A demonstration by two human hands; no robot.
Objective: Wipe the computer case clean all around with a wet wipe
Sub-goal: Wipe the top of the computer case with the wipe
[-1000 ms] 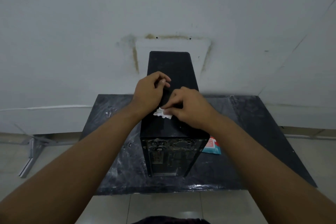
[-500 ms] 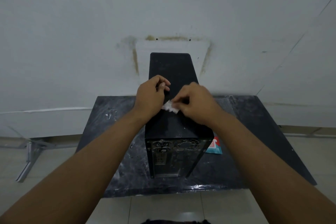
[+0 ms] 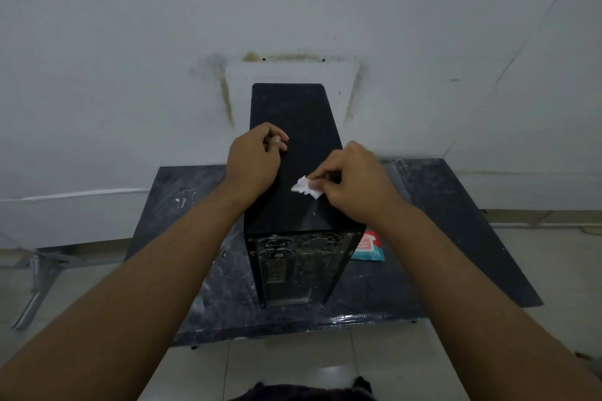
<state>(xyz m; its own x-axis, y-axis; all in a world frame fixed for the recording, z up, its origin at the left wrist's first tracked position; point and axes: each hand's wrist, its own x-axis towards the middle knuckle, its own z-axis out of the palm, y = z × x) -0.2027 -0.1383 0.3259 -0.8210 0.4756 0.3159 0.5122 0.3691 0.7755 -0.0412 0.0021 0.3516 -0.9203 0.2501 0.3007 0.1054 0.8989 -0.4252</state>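
- Since the earlier frames, the left hand (image 3: 255,156) has been drawn away from the wet wipe (image 3: 306,188), and the two hands are now seen apart.
- The wet wipe, white and crumpled, is pinched between the thumb and fingers (image 3: 317,184) of the right hand (image 3: 355,185).
- The wipe is held over the top panel of the computer case (image 3: 293,114), towards its right side; contact with the panel cannot be confirmed.
- The left hand is placed at the left edge of the same panel, its fingers curled inward with nothing seen in them.
- The black case is stood upright on the desk (image 3: 439,205), its rear panel turned to the camera.
- A red and teal packet (image 3: 369,247) is laid on the desk just beside the case's right side.
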